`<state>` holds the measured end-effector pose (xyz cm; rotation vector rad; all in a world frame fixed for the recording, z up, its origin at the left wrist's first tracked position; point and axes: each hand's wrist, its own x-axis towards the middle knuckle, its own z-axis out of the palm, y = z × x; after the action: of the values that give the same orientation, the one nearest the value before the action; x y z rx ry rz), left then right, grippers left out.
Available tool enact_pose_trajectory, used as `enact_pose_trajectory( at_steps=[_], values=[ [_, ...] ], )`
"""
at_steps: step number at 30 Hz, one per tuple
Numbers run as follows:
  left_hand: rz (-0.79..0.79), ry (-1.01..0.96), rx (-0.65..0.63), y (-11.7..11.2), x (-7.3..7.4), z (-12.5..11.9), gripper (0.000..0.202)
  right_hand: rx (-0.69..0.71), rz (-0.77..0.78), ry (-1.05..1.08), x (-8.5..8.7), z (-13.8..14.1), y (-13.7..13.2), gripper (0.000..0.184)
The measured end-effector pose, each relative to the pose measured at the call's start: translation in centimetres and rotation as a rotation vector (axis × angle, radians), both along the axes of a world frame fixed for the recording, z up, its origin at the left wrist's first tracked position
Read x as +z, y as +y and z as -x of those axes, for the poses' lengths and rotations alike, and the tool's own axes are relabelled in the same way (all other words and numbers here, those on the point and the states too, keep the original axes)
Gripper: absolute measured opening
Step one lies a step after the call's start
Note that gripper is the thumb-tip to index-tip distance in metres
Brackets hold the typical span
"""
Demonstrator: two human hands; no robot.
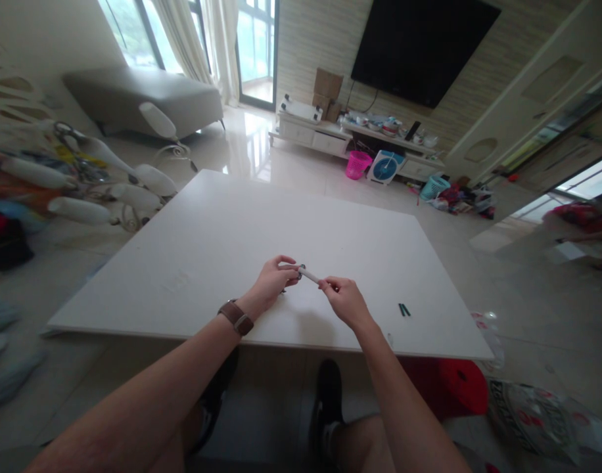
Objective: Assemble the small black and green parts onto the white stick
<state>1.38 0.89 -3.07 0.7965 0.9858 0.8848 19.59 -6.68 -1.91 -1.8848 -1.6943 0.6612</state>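
Note:
Over the near middle of a white table, both my hands hold a small white pen-like stick. My left hand, with a brown watch strap on its wrist, pinches the stick's left end, where a small dark part shows. My right hand pinches the right end with curled fingers. The stick runs slightly downward from left to right between the two hands. Two short dark thin pieces lie on the table to the right of my right hand.
The table is low, with my knees and black shoes under its near edge. A red stool and a plastic bag sit at the right. Clutter with white chair legs is at the left. A TV unit, pink basket and fan stand beyond.

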Motion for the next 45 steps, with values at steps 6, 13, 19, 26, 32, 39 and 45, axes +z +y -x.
enact_pose_trajectory(
  at_steps=[6,13,19,26,32,39,45],
  values=[
    [-0.017,-0.019,0.023,0.17,0.14,-0.03,0.033,-0.029,-0.057,0.040,0.15,-0.78,-0.14,0.038],
    [-0.051,0.004,0.019,0.01,0.31,0.10,0.031,0.032,0.023,0.020,-0.05,-0.54,-0.18,0.036],
    [-0.071,0.021,0.015,0.04,0.18,0.19,0.033,0.064,0.025,0.001,-0.07,-0.64,-0.30,0.035],
    [-0.078,0.013,0.022,0.02,0.47,-0.02,0.032,0.031,-0.054,0.040,0.16,-0.70,-0.23,0.037],
    [-0.086,0.041,0.025,0.03,0.28,0.08,0.032,0.075,0.006,0.049,0.00,-0.60,-0.11,0.036],
    [-0.088,0.034,0.017,0.11,0.38,0.16,0.033,0.027,-0.042,0.074,-0.03,-0.63,-0.05,0.037],
    [-0.085,0.024,0.009,0.07,0.36,0.18,0.035,0.028,-0.045,0.112,-0.09,-0.53,0.02,0.037]
  ],
)
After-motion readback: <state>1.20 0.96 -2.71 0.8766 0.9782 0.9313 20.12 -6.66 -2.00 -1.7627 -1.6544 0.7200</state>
